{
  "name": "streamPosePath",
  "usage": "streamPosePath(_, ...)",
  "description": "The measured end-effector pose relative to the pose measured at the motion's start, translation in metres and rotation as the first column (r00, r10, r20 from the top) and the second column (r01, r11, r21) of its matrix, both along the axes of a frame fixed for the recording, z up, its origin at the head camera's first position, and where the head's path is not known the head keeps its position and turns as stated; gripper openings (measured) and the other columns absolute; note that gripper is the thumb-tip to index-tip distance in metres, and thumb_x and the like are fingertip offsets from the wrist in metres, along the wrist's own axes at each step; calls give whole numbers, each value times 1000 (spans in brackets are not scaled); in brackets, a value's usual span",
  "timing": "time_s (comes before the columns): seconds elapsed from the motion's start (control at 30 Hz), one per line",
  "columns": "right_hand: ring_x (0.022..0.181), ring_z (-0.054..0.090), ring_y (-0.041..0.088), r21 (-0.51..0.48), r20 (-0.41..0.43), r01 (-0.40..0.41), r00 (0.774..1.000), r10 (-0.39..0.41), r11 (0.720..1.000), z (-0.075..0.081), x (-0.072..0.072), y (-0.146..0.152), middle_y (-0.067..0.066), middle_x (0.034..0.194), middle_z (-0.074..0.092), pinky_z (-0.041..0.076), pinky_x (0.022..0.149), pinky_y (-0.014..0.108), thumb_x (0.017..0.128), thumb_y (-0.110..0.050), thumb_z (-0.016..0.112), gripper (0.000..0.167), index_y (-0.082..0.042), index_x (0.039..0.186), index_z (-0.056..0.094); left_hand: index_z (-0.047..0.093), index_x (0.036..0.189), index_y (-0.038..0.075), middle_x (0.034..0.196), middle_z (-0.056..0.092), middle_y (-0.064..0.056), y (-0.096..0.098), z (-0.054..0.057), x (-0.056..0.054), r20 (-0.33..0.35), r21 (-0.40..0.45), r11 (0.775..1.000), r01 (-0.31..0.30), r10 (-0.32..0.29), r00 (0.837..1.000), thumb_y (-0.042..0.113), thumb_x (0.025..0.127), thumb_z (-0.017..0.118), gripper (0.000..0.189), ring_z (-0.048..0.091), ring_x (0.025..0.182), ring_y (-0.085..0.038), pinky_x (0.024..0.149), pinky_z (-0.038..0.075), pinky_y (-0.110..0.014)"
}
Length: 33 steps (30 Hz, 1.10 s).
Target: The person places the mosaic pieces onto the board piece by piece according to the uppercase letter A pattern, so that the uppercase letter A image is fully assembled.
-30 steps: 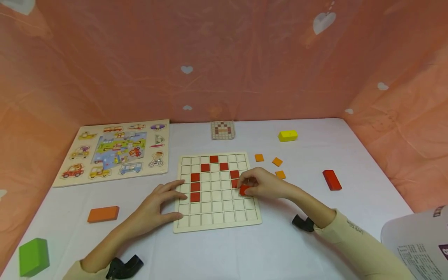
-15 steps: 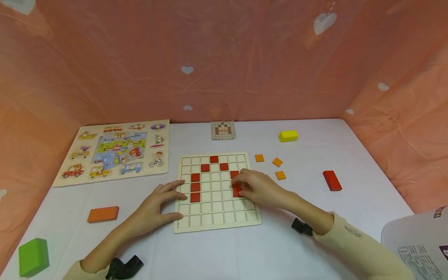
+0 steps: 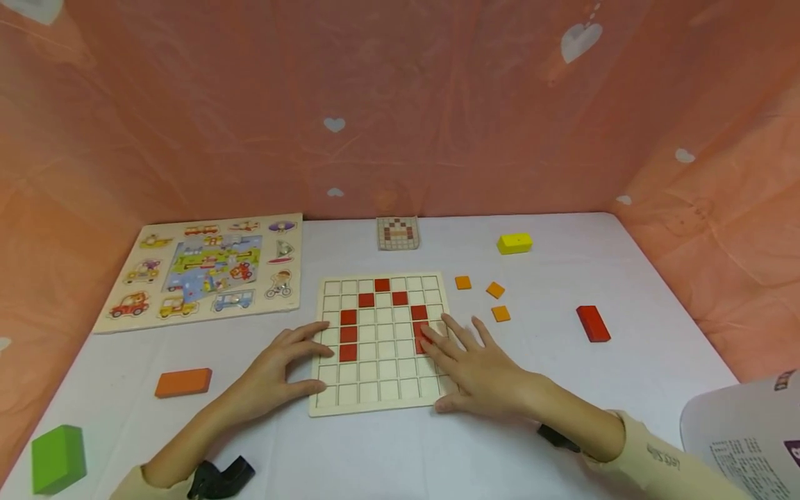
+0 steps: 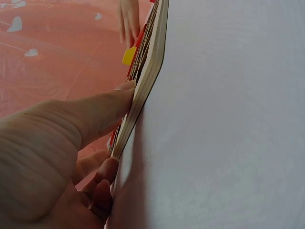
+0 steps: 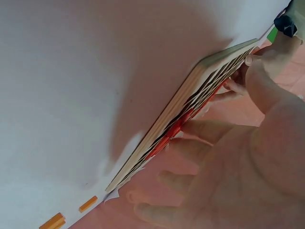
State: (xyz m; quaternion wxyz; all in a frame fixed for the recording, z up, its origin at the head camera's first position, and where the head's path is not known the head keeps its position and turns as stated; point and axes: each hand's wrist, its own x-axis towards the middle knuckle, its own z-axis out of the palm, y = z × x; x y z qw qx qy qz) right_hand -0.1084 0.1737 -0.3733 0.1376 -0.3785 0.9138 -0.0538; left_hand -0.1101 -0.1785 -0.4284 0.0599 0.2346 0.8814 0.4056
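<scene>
A pale wooden grid board lies flat on the white-covered table, with square red tiles in some of its cells, forming an arch. At the board's left edge rests my left hand, fingertips and thumb on the rim; the left wrist view shows the thumb against the board's side. My right hand is spread over the right part, palm down, holding nothing. Its index fingertip overlaps the right column of red tiles, partly hiding the lower ones.
Orange square tiles lie right of the board. Behind it is a small pattern card. A vehicle puzzle is at the back left. Yellow, red, orange and green blocks stand around.
My right hand has set the pinched red tile into the right column below the others, let go, then spread its fingers and drawn back toward the near right. My left hand stays put.
</scene>
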Motion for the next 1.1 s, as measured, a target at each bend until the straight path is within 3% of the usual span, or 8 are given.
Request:
streamPosePath(0.23,152,2,36,0,28,-4,1000,4,1000,-4,4,2,8,166,17,1,114,66,91,-59,60,90,-7,157,27,70,115,20,154,41,-7,0,1,1,-5,-14,1000,-5,5,1000,30,80,83,39,38,137,-35,104,36,-61)
streamPosePath(0.4,150,13,39,-132,-23,81,996,-84,988,-3,-14,14,14,163,23,9,114,67,92,-45,67,81,-5,154,34,70,116,20,155,41,-7,0,1,1,-6,-9,1000,-6,6,1000,31,81,83,39,38,137,-34,104,36,-60)
streamPosePath(0.47,145,27,40,-252,-36,147,986,-161,957,-5,-28,24,18,157,35,19,113,65,92,-32,72,70,-3,148,44,70,116,20,154,41,-7,0,0,1,-7,-7,1000,-6,6,1000,31,80,83,39,39,136,-33,104,36,-60)
streamPosePath(0.6,124,51,38,-477,91,304,950,-297,825,-5,-59,50,18,132,58,38,105,57,88,-3,72,41,2,128,61,70,115,21,154,42,-7,0,-1,0,-20,-7,1000,1,-1,1000,30,80,84,39,41,134,-33,103,37,-59)
streamPosePath(0.67,115,56,37,-521,182,368,929,-321,770,-5,-70,64,18,122,63,44,99,55,88,5,69,34,5,121,63,70,115,21,154,42,-7,0,-2,0,-21,-4,1000,4,-5,1000,30,80,84,39,40,135,-33,104,37,-60)
streamPosePath(0.73,107,58,36,-531,245,402,916,-319,746,-5,-78,75,18,117,66,47,95,53,87,8,68,32,6,119,64,70,115,20,154,42,-7,0,-2,0,-18,2,1000,7,-7,1000,29,80,84,39,39,137,-34,105,36,-60)
streamPosePath(0.9,97,56,30,-538,268,385,922,-280,750,-8,-84,90,16,112,67,49,87,42,85,6,72,30,4,115,66,70,115,20,154,42,-7,0,-2,0,-27,-2,1000,4,-4,1000,29,79,84,40,38,137,-35,105,35,-60)
streamPosePath(1.1,101,56,26,-501,285,385,919,-271,775,-14,-83,94,9,112,66,47,89,36,84,10,69,29,-1,112,68,70,116,20,154,41,-7,0,-1,0,-18,-2,1000,0,0,1000,28,80,84,39,37,138,-35,106,35,-60)
